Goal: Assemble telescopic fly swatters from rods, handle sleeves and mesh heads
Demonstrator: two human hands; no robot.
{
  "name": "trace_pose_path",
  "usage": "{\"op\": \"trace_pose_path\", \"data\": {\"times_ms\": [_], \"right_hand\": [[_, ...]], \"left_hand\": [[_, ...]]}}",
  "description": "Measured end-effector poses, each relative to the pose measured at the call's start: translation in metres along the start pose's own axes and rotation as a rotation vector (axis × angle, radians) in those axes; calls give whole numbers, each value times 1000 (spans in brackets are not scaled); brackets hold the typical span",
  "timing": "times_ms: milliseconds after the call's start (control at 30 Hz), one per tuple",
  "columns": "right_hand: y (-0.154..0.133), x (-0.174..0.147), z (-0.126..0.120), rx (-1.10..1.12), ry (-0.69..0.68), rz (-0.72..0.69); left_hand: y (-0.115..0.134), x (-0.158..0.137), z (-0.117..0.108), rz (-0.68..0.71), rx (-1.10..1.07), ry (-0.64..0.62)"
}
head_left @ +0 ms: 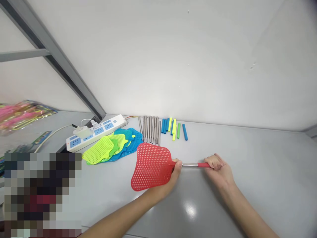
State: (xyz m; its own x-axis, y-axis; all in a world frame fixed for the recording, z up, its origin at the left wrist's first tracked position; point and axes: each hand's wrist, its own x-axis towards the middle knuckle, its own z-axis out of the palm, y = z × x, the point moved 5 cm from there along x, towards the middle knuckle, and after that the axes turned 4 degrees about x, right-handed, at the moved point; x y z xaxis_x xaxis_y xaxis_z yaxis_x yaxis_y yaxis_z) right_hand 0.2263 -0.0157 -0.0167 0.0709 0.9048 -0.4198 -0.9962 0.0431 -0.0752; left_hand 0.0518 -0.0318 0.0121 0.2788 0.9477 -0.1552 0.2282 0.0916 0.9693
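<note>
Two sets of fingers are clenched on one red swatter (151,167), which is held crosswise, to the right of the power strip (121,122) and nearer the viewer. By the left hand (175,172) the neck is gripped, thumb uppermost, where the plastic head meets the metal shaft (190,165); the fingers beneath are largely hidden. By the right hand (218,168) the red grip (203,165) at the other end is wrapped.

If the two ends were twisted or pushed out of line, the narrow neck could, it is judged, be bent or cracked. If the grip were pulled hard, it might be slid off the shaft. If the head were swung toward the power strip, the loose heads (99,150) overlapped just beside it could be scattered, and the bare metal rods (150,127) to its right could be set rolling toward the coloured tubes (185,132) farther right.

Few containers are seen: left of the power strip, a clear packet (27,114) is filled with pink and yellow pieces that cannot be identified. The loose parts are laid directly on the worktop (260,165).
</note>
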Motion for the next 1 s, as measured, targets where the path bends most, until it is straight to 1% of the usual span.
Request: {"op": "trace_pose_path", "data": {"times_ms": [100, 233, 300, 367, 433, 600, 767, 900, 1000], "right_hand": [[7, -2, -3, 5, 0, -9], [12, -7, 0, 59, 28, -19], [10, -8, 1, 82, 42, -37], [8, -8, -1, 106, 60, -57], [8, -8, -4, 132, 78, -75], [15, -14, -7, 173, 88, -121], [22, -19, -8, 178, 94, -150], [25, -20, -6, 176, 92, -124], [22, -20, 0, 163, 60, -89]], "left_hand": [[4, 4, -1, 63, 70, 4], [8, 7, 1, 102, 56, -25], [8, 7, 3, 83, 23, -87], [6, 6, 6, 36, -18, -172], [4, 6, 5, -1, -38, -212], [-3, 7, 1, -14, -4, -185], [-13, 7, 4, -98, -143, -225], [-10, 5, 1, -108, -149, -216], [-5, 3, -2, -106, -138, -184]]}}
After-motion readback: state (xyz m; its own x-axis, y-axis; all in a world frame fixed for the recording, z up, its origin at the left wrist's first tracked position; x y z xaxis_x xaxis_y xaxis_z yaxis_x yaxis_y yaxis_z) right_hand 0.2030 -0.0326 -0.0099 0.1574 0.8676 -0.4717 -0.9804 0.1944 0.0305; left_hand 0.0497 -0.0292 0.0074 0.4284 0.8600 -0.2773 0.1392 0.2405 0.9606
